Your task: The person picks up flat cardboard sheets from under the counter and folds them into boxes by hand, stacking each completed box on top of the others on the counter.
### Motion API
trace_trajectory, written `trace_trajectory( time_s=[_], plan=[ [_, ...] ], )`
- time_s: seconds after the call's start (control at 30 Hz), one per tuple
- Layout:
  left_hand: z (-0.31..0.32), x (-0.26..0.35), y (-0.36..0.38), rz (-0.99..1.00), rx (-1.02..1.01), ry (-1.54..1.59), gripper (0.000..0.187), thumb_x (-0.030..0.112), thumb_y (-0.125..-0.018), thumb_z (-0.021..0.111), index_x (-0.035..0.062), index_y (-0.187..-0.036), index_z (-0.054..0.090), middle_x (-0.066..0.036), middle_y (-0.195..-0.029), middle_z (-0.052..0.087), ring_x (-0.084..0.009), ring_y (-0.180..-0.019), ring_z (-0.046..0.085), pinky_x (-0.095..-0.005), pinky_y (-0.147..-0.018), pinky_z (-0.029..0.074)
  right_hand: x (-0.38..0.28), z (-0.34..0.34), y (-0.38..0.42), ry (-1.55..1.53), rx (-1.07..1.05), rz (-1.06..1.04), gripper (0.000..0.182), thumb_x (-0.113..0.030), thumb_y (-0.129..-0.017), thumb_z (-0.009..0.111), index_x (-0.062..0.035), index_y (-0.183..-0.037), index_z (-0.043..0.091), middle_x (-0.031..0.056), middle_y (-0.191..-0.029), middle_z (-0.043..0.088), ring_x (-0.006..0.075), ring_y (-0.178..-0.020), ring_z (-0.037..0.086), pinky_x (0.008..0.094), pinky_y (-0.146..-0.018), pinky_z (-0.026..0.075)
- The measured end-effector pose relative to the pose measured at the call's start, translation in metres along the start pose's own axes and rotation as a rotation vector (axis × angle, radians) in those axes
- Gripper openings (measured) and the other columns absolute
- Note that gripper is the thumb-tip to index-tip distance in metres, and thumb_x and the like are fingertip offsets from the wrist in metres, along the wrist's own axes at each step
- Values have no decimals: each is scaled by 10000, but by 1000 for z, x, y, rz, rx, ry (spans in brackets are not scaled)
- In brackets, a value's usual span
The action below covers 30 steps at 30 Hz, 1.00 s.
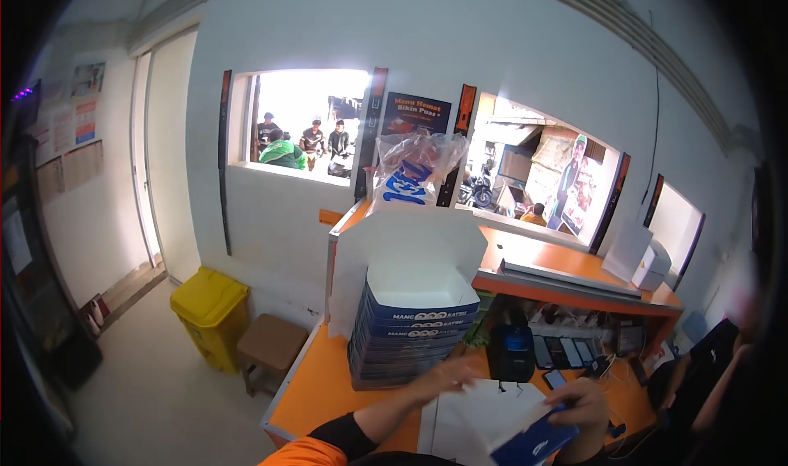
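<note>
My right hand [581,407] is closed on the blue edge of a folded cardboard box [538,443] with a white inside, low in the view. Just right of a tall stack of nested blue boxes [406,355] is my left hand [450,377], blurred, above the box's white panel; whether it grips anything is unclear. The stack's top box stands open, its white lid raised, with printed lettering on its front. Below both hands lies white cardboard [460,421] on the orange counter [316,392].
Several phones [558,353] and a dark device [515,347] lie right of the stack. A clear plastic bag [414,166] sits behind it. At left are a brown stool [273,343] and a yellow bin [212,310]. Another person's arm [718,384] is at far right.
</note>
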State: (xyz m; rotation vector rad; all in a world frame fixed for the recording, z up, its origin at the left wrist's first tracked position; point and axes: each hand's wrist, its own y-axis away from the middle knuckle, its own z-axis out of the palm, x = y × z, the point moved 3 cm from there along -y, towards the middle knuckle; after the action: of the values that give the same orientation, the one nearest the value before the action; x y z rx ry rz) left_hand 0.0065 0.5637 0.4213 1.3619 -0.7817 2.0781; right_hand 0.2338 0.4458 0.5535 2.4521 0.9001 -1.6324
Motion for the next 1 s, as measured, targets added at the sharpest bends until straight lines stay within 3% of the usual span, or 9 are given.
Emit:
trace_trajectory(
  time_s=[0.03, 0.13, 0.2, 0.33, 0.5, 0.6, 0.73, 0.93, 1.0],
  plan=[
    [-19, -4, 2, 85, 235, -11, 575, 378, -905, 441, 56, -1350, 269, -132, -1230, 481, -227, -1057, 513, -359, -884, 431, 2, -8, 9, 66, 165, -61, 229, -9, -659, 684, -12, -883, 639, 102, -815, 628, 127, -764, 576, 231, -687, 419],
    [-27, -33, 8, -59, 347, 130, 636, 408, -896, 443, 119, -1388, 161, -138, -1364, 320, -295, -1117, 471, -428, -927, 398, 10, -11, 18, 291, 608, -178, 159, -10, -650, 662, -29, -805, 631, 69, -725, 603, 141, -686, 561, 250, -634, 408],
    [-9, -50, 8, -239, 206, 236, 735, 451, -874, 463, 226, -1400, 2, -123, -1440, 135, -351, -1163, 420, -491, -928, 384, 10, 10, 5, 691, 830, -324, 78, -24, -662, 641, -53, -724, 602, 53, -646, 551, 202, -568, 514, 302, -562, 375],
    [31, -56, 11, -396, 194, 445, 881, 445, -822, 557, 253, -1388, -90, -128, -1433, 98, -352, -1181, 382, -496, -898, 394, 58, 81, -32, 1041, 312, -124, 47, -148, -722, 598, -129, -751, 629, 53, -575, 559, 273, -526, 533, 392, -547, 413],
    [25, -80, 4, -325, 354, 384, 907, 247, -751, 618, 199, -1399, -14, -152, -1357, 232, -322, -1183, 355, -466, -897, 378, 88, 121, -29, 749, -31, 41, 212, -179, -718, 627, -128, -924, 624, 95, -733, 615, 281, -712, 589, 369, -657, 462],
    [17, -97, 1, -308, 356, 411, 856, 135, -727, 538, 187, -1406, 20, -134, -1363, 244, -280, -1227, 315, -420, -973, 323, 63, 92, -15, 702, 352, -245, 290, -164, -678, 663, -80, -947, 596, 122, -844, 595, 295, -836, 558, 378, -725, 442],
    [19, -92, 7, -281, 331, 458, 837, 99, -719, 460, 181, -1409, -6, -111, -1399, 211, -272, -1272, 264, -410, -1013, 287, 80, 33, 28, 830, 883, -112, 443, -138, -639, 683, -40, -1041, 524, 154, -1051, 501, 302, -967, 495, 419, -853, 357],
    [21, -100, 11, -252, 220, 491, 836, 74, -718, 427, 183, -1413, -24, -118, -1416, 181, -272, -1280, 255, -381, -1029, 270, 144, 11, 61, -228, 868, 660, 632, -195, -728, 614, -27, -1268, 331, 133, -1127, 472, 287, -951, 510, 379, -705, 465],
    [30, -92, 14, -253, 232, 427, 829, 78, -729, 428, 180, -1414, -28, -124, -1422, 166, -266, -1281, 256, -368, -1035, 260, 170, 17, 69, -439, 730, 652, 595, -210, -761, 528, -26, -1285, 314, 150, -1123, 471, 302, -905, 544, 389, -670, 500]
  ],
)
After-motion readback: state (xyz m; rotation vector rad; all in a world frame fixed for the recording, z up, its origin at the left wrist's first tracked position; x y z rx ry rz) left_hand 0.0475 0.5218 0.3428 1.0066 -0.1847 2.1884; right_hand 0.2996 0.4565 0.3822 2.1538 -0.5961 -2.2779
